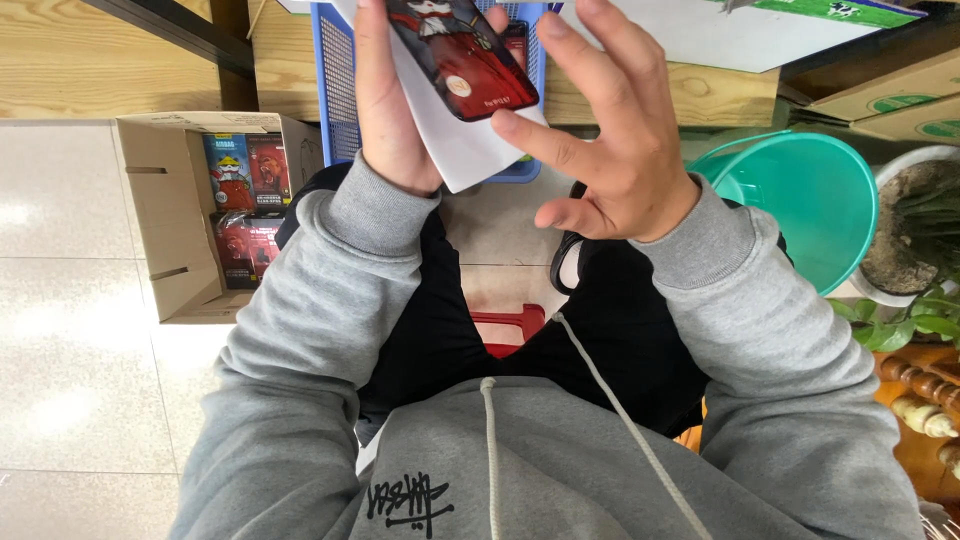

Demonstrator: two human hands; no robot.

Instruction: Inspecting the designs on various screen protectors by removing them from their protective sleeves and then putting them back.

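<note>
the left hand (390,100) sits at the upper middle of the frame, fingers curled up around a white sleeve (455,150) with a dark red phone case (462,55) lying on top of it; its fingertips run off the top edge, so how tightly it clamps i cannot tell, but it is holding both. the right hand (610,140), just to the right, is spread fairly wide, its fingers splayed, the thumb tip touching the lower corner of the phone case where it meets the white sleeve. the remaining fingers reach up past the case's right edge.

behind the hands, at the top, a blue plastic basket (335,90) stands against a wooden bench (130,60). on the left an open cardboard box (165,220) rests on the pale tiled floor (70,350), with red and blue printed packs (245,195) upright inside. on the right is a teal bucket (810,200), and beside it a potted plant (915,230). a red stool (510,328) shows between the black trousers, and grey sweatshirt sleeves fill the lower frame.
</note>
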